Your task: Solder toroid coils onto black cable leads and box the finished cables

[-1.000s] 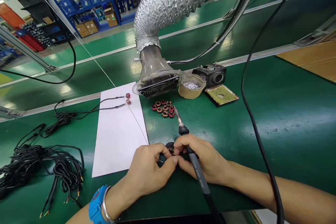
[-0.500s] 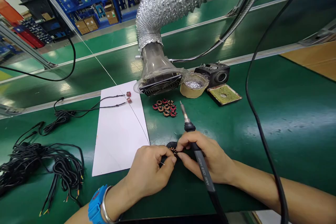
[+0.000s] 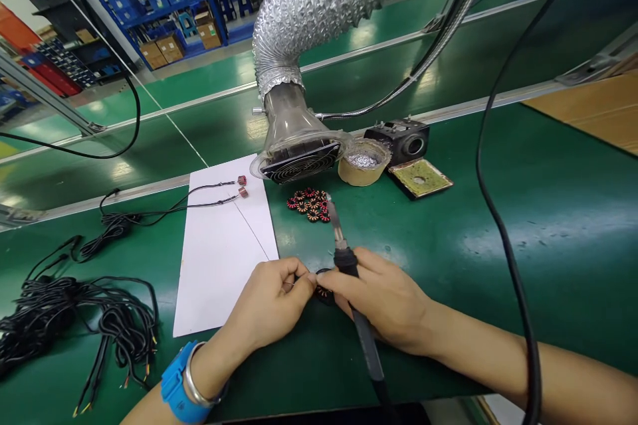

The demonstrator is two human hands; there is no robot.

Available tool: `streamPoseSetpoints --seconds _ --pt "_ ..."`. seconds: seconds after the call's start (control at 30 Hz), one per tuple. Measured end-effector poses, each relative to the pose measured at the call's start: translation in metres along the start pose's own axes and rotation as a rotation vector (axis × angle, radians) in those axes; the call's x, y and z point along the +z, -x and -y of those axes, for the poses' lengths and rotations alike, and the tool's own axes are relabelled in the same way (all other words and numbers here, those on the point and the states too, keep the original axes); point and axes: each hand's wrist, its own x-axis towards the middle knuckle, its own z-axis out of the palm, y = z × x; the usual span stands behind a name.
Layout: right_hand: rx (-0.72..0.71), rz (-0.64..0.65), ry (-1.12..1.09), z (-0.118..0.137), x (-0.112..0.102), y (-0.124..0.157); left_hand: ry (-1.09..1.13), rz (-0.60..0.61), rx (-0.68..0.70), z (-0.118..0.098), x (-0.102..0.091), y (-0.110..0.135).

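My left hand [image 3: 276, 302], wearing a blue band and a silver bangle, pinches a thin solder wire [image 3: 254, 232] that runs down across the white paper. My right hand [image 3: 393, 302] holds a soldering iron [image 3: 369, 348], its tip pointing away from me. Between my hands lies a small black ring-shaped part with copper windings [image 3: 325, 293], partly covered by my fingers. My thumbs and fingertips meet at its left edge; what they pinch there is too small to make out. Several similar red and copper wound rings [image 3: 310, 203] lie beyond the iron's tip.
A fume extractor nozzle [image 3: 299, 163] hangs over the bench. Behind the rings stand a round tub [image 3: 363, 176], a black iron stand [image 3: 411, 143] and a yellowish sponge tray [image 3: 421, 178]. White paper [image 3: 219, 279] and bundled black cables [image 3: 119, 325] lie left. A black cord [image 3: 503, 226] hangs right.
Both hands have shifted slightly left, and their fingertips now come together at the ring's edge. The soldering iron has swung left and its tip now overlaps the group of rings in view.
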Motion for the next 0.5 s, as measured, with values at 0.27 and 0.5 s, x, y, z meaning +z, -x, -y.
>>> streamPoseSetpoints --seconds 0.27,0.5 --pt "0.156 -0.056 -0.427 -0.013 -0.008 0.0 0.04 0.052 -0.037 0.003 0.003 -0.003" --pt "0.301 -0.004 -0.671 -0.017 0.001 0.0 0.076 0.109 -0.074 0.008 0.001 -0.002"
